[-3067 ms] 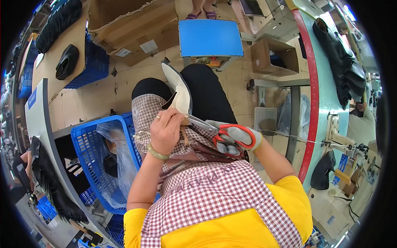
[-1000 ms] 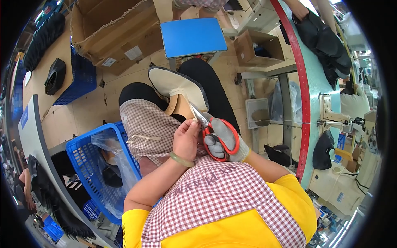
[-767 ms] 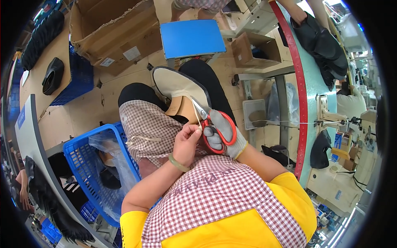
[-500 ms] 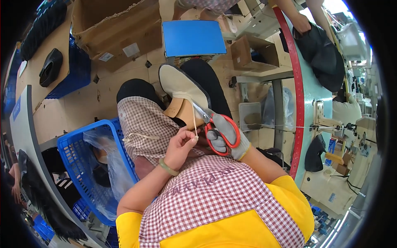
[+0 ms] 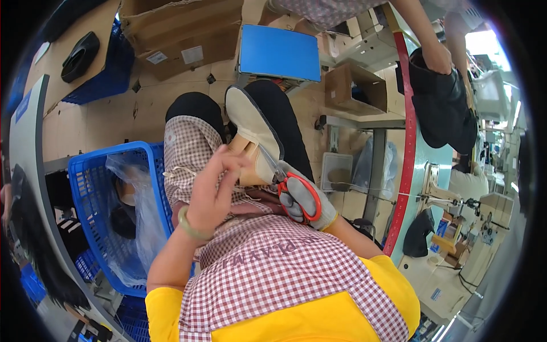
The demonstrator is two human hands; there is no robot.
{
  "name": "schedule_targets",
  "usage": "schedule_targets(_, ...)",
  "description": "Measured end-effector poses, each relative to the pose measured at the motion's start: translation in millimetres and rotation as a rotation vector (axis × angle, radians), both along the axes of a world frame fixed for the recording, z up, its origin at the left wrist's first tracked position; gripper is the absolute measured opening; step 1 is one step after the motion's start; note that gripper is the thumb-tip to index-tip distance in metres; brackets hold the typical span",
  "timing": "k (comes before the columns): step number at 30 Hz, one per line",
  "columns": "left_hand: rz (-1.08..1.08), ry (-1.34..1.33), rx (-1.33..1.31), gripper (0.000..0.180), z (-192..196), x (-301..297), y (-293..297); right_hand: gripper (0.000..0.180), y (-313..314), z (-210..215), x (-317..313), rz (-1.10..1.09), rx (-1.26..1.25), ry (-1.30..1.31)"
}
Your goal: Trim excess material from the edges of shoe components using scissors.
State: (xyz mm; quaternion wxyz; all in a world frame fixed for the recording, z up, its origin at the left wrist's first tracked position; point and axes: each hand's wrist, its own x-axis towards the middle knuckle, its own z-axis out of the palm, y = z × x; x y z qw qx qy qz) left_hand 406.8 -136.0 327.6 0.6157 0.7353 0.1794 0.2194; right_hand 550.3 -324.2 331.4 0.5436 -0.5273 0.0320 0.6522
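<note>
Left hand: one bare left hand (image 5: 208, 196), wearing one pale green ring-shaped bangle (image 5: 188, 226); fingers spread and blurred, overlapping the shoe in view; I cannot tell whether they touch it.
Right hand: one right hand (image 5: 303, 192) in a grey-and-white knit glove, closed around the scissors' handles.
Scissors: one pair of red-handled steel scissors (image 5: 279, 176), blades lying against the shoe's opening.
Shoe: one black shoe upper with cream lining (image 5: 250, 117) and a tan piece (image 5: 259, 170) at its opening, lying on the lap, toe pointing away.
Basket: one large blue slatted plastic basket (image 5: 117, 150) left of the legs, holding one crumpled clear plastic bag (image 5: 145, 222).
Boxes: two brown cardboard boxes, one large (image 5: 182, 43), one small (image 5: 356, 90).
Blue tabletop: one low rectangular tabletop (image 5: 279, 52) between them.
Right side: one co-worker's hand (image 5: 436, 58) gripping black material (image 5: 439, 108) above a pale green, red-edged tabletop (image 5: 406, 188).
</note>
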Motion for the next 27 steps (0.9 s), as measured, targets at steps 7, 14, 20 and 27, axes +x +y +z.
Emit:
schedule_targets(7, 0.108, 0.313, 0.343, 0.014, -54, 37, -7, 0.063, 0, -1, 9, 0.044, -0.038, 0.008)
schedule_targets(14, 0.092, 0.221, 0.169, 0.007, -64, 46, -7, 0.065, 4, -2, 31, 0.091, -0.063, 0.022)
schedule_targets(20, 0.107, 0.392, -0.240, 0.009, -69, 42, -12, 0.067, 17, 8, 47, 0.224, -0.104, -0.012)
schedule_targets(27, 0.182, 0.297, -0.355, 0.013, -72, 41, -30, 0.069, 25, 15, 62, 0.293, -0.169, -0.051)
